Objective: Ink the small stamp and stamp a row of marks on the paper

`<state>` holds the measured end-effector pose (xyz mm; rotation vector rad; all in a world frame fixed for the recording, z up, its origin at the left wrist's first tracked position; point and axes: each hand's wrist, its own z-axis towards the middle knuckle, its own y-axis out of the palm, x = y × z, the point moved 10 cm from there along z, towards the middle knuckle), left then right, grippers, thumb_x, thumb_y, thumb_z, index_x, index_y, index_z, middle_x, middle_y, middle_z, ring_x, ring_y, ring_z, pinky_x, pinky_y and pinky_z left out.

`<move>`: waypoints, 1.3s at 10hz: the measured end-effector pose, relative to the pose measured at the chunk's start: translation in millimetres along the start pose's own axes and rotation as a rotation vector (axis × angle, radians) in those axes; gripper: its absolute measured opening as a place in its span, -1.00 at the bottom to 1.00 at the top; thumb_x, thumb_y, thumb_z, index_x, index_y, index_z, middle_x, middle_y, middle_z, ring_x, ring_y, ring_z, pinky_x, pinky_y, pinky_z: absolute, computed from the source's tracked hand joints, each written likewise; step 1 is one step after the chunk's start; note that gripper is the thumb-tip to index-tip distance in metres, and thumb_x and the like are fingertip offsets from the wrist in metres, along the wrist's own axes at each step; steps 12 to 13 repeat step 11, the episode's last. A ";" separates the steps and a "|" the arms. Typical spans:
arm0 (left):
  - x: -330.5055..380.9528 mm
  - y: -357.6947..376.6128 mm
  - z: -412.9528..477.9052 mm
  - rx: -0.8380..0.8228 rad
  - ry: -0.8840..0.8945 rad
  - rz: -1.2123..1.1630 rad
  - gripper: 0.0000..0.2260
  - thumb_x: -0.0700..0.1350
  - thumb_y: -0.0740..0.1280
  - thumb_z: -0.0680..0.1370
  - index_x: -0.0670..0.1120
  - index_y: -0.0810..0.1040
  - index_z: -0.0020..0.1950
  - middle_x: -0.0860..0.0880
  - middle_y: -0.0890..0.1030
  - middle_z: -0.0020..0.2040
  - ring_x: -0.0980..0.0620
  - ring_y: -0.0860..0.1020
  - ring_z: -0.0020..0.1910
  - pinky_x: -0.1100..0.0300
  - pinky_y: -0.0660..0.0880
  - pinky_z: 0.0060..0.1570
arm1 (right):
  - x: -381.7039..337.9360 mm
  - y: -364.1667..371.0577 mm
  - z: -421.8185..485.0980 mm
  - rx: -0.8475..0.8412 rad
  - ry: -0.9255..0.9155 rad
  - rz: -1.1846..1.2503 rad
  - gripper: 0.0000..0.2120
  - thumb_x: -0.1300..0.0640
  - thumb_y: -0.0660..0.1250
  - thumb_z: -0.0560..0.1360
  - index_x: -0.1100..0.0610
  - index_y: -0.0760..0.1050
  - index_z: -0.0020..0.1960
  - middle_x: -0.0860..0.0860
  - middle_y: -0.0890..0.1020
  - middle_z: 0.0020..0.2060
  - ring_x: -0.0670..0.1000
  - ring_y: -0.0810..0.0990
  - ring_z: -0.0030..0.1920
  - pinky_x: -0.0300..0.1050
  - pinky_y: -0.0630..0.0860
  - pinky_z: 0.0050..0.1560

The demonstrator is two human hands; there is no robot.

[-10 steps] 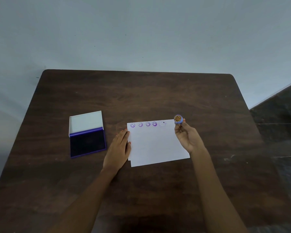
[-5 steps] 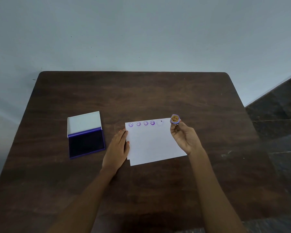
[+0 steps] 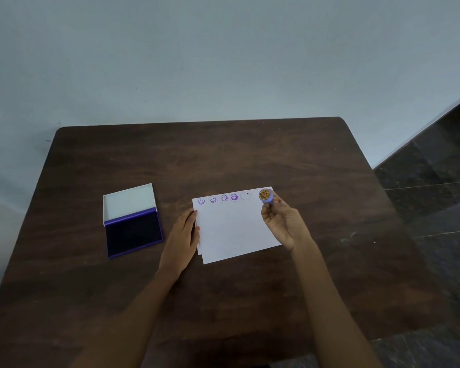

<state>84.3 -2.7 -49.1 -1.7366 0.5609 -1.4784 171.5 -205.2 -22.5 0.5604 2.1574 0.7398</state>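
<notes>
1. On the dark wood table (image 3: 223,155), just in front of you, lies the white paper (image 3: 234,229); a 2nd sheet peeks out beneath it at the near-left corner.
2. Along the paper's far edge runs a row of purple smiley marks (image 3: 217,199): 4 clear ones from the left, then a 5th that's faint, just a pale ring w/ a dark dot at its upper right.
3. Your right hand (image 3: 283,224) is over the paper's right side, palm turned up toward you, fingers curled shut round the small stamp (image 3: 265,195), pinched at the fingertips.
4. The stamp sits above the paper's far-right corner, lifted, not pressed down; its round face is tilted up to the camera, orange-brown w/ a smiley pattern, purple rim below.
5. Your left hand (image 3: 182,235) lies flat, fingers together & extended, holding nothing; fingertips touch the paper's left edge, pinning it.
6. Well left of the paper, apart from your left hand, the ink pad (image 3: 133,233) sits open: dark purple pad toward you, white lid (image 3: 129,203) swung back on the far side.
7. Behind the table, a plain pale wall (image 3: 223,62); dark floor (image 3: 436,195) at right.
</notes>
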 end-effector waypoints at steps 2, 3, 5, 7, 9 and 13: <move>7.1 -27.9 -8.3 0.079 0.015 -0.105 -0.62 -0.17 0.18 0.57 -0.08 0.26 0.40 -0.07 0.26 0.45 0.05 0.20 0.42 0.17 0.15 0.35 | 27.3 -1.0 -3.7 0.082 -0.005 -0.256 -0.91 0.31 0.26 0.47 0.15 0.46 -0.13 0.12 0.59 -0.11 -0.01 0.58 -0.15 -0.29 0.61 -0.21; 6.5 -61.5 -16.6 0.173 0.025 -0.170 -0.61 -0.19 0.22 0.55 -0.04 0.29 0.38 -0.04 0.31 0.43 0.19 0.19 0.35 0.20 0.16 0.31 | 59.7 13.1 -6.0 0.082 -0.021 -0.627 -0.87 0.26 0.37 0.41 0.10 0.43 -0.17 0.13 0.57 -0.08 0.09 0.59 -0.02 -0.12 0.57 0.06; -20.9 -157.2 -50.1 0.495 0.017 -0.237 -0.68 -0.36 0.23 0.50 -0.18 0.41 0.24 -0.16 0.47 0.25 0.05 0.37 0.27 0.41 0.21 0.29 | 114.5 60.6 -10.4 0.052 -0.280 -1.162 -0.86 0.20 0.39 0.40 0.13 0.41 -0.21 0.01 0.53 -0.25 -0.09 0.47 -0.24 -0.48 0.38 -0.32; -57.3 -208.6 -88.4 0.660 -0.072 -0.249 -0.72 -0.30 0.22 0.53 -0.13 0.44 0.23 -0.12 0.47 0.21 0.02 0.41 0.22 0.15 0.33 0.22 | 142.3 74.6 -12.1 0.093 -0.371 -1.302 -0.93 0.30 0.33 0.42 0.20 0.45 -0.20 0.20 0.62 -0.15 -0.02 0.51 -0.21 -0.38 0.40 -0.24; -62.9 -224.7 -104.4 0.692 -0.125 -0.298 -0.71 -0.34 0.23 0.51 -0.09 0.46 0.19 -0.13 0.50 0.18 -0.03 0.46 0.19 0.18 0.40 0.17 | 147.3 83.6 -19.6 0.100 -0.521 -1.587 -0.95 0.22 0.32 0.45 0.21 0.49 -0.13 0.14 0.62 -0.12 0.06 0.52 -0.10 -0.19 0.41 -0.16; -16.8 -291.0 -115.5 0.865 -0.017 -0.526 -0.73 -0.26 0.20 0.55 0.13 0.49 0.04 0.11 0.58 0.02 0.21 0.52 0.06 0.40 0.45 0.09 | 151.5 73.9 -14.4 -0.016 -0.323 -1.575 -0.88 0.15 0.39 0.40 0.17 0.49 -0.14 0.11 0.59 -0.09 -0.04 0.49 -0.16 -0.34 0.40 -0.19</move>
